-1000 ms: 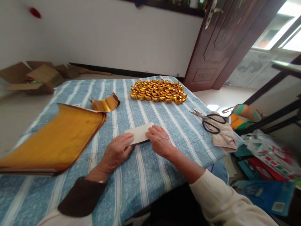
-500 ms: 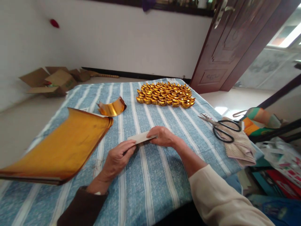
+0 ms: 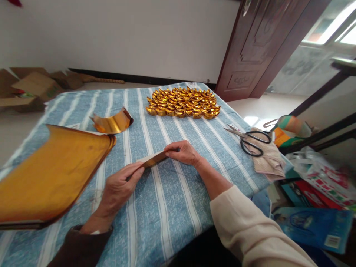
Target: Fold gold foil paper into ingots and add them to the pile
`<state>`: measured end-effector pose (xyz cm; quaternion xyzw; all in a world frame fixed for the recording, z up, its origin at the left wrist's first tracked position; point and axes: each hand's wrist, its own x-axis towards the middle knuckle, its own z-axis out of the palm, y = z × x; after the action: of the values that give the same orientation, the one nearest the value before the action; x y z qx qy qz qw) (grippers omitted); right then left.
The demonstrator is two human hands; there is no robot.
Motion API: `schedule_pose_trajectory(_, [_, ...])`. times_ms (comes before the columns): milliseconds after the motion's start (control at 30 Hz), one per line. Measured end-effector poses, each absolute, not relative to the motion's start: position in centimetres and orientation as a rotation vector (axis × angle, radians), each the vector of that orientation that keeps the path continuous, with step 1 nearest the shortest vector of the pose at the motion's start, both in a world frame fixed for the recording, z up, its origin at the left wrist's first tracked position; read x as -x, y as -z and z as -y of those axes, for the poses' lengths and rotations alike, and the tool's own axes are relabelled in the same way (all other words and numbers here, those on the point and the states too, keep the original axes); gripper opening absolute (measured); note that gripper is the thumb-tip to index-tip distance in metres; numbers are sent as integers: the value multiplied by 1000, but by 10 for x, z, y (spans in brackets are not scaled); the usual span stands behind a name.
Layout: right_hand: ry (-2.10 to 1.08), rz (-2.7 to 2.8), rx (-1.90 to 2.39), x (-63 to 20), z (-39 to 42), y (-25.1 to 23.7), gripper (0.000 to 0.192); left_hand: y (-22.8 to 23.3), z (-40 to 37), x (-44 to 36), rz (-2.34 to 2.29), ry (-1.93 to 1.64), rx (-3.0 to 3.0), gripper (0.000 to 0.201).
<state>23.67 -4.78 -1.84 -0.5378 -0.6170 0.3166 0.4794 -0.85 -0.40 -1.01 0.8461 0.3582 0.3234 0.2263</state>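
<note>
My left hand (image 3: 122, 185) pinches the near left end of a narrow folded strip of gold foil paper (image 3: 154, 159). On the strip, pale backing shows along the top and a gold face along the front. The other end is held between the thumb and fingers of my right hand (image 3: 182, 152). The strip is above the striped cloth. To the left lies a stack of large gold paper sheets (image 3: 55, 174), its edges curling up. A curved piece of gold paper (image 3: 114, 122) rests behind that stack. Rows of shiny folded gold ingots (image 3: 183, 104) stand at the back.
Black-handled scissors (image 3: 254, 142) lie at the right, partly on a folded beige cloth (image 3: 268, 159). The blue striped tablecloth (image 3: 155, 222) covers the table. Cardboard boxes (image 3: 36, 87) sit on the floor at back left. Bags and packets (image 3: 314, 222) are beside the table's right edge.
The view has shifted right, so everything appears further left. The strip in my hands has tilted, and its gold face now shows where mostly the pale side did before.
</note>
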Motion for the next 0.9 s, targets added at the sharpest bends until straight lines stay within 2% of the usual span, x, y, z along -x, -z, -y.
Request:
schedule_pose_trajectory(167, [-704,1499,1296,-234,50,15,12,9,7,7,-979,-929,-2316,37])
schedule_pose_trajectory(467, [-763,1545,1361,-237,57,13,14,11,9,9,-988,-915,-2351,35])
schedule_pose_trajectory(767, [-802,1772,1382,-253,64,3,11,9,16,10,-845,-1014,-2465,24])
schedule_pose_trajectory(900, [-698,1880,1291,-255,71,6,9,9,19,11,-731,-1046,-2549,20])
